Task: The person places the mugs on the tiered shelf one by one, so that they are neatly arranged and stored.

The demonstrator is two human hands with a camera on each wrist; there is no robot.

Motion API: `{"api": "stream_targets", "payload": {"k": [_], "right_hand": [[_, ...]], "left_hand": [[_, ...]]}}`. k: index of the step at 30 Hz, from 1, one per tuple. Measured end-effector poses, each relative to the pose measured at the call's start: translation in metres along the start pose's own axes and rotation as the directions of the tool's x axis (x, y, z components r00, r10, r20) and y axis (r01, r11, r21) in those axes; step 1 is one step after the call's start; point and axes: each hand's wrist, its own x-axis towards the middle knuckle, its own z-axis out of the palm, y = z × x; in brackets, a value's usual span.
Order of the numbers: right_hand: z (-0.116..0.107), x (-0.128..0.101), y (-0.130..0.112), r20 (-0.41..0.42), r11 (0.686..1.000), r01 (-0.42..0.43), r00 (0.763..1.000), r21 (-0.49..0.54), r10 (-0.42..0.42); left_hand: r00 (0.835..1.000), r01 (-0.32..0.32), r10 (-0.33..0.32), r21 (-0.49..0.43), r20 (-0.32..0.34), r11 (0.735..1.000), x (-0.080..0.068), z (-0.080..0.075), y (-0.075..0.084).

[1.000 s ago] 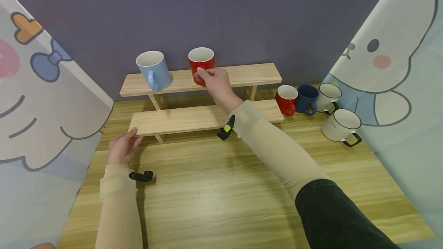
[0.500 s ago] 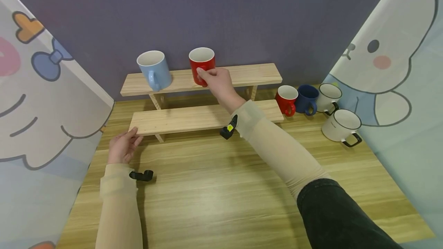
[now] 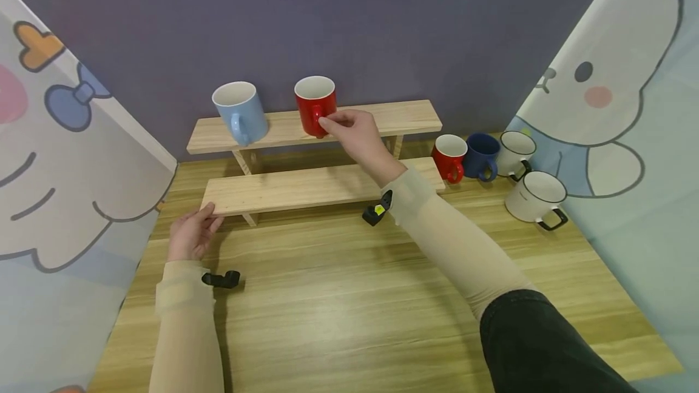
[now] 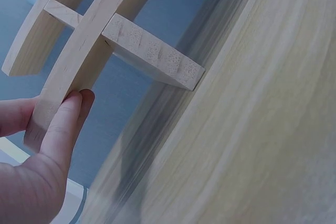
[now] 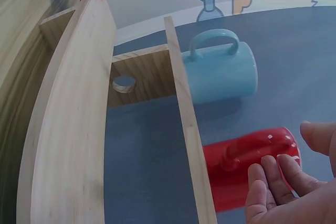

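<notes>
A red mug [image 3: 315,105] stands on the upper board of a two-tier wooden shelf [image 3: 382,117], its handle facing me. My right hand [image 3: 357,137] is just right of that handle. In the right wrist view its thumb is spread from the loosely bent fingers [image 5: 269,174], with nothing gripped; whether a fingertip touches the mug I cannot tell. To the left on the same board is a light blue mug [image 3: 240,113]. My left hand [image 3: 191,232] pinches the left end of the lower board [image 4: 71,72], thumb and fingers on opposite faces.
On the wooden table [image 3: 327,314], right of the shelf, stand a second red mug [image 3: 449,156], a dark blue mug [image 3: 480,156] and two white mugs with black handles, one behind [image 3: 516,153] and one in front [image 3: 537,196]. A dark wall [image 3: 349,23] is behind the shelf.
My right hand has let go of the red mug's handle and drawn back slightly to the right. The mug stays in place on the upper board. My left hand keeps its hold.
</notes>
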Motion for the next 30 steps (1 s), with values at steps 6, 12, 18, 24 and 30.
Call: {"api": "stream_targets", "payload": {"k": [6, 12, 18, 24, 30], "right_hand": [[-0.020, -0.010, 0.003, -0.039, 0.998, 0.057, 0.998, -0.009, -0.057], [-0.041, -0.021, 0.006, -0.096, 0.995, 0.098, 0.991, 0.002, -0.098], [-0.065, -0.036, 0.008, -0.144, 0.991, 0.129, 0.982, 0.027, -0.123], [-0.092, -0.053, 0.013, -0.182, 0.988, 0.148, 0.973, 0.036, -0.139], [-0.121, -0.066, 0.019, -0.243, 0.988, 0.151, 0.960, 0.015, -0.143]], "left_hand": [[1.000, -0.002, 0.002, -0.002, 0.004, 1.000, 0.000, -0.002, 0.000], [1.000, -0.005, 0.005, -0.007, 0.010, 1.000, 0.002, -0.002, -0.001], [1.000, -0.007, 0.007, -0.007, 0.013, 1.000, 0.002, -0.001, 0.000], [1.000, 0.002, -0.001, -0.014, 0.019, 1.000, 0.001, -0.001, 0.000], [0.999, 0.001, 0.000, -0.030, 0.039, 1.000, 0.001, -0.001, 0.000]]}}
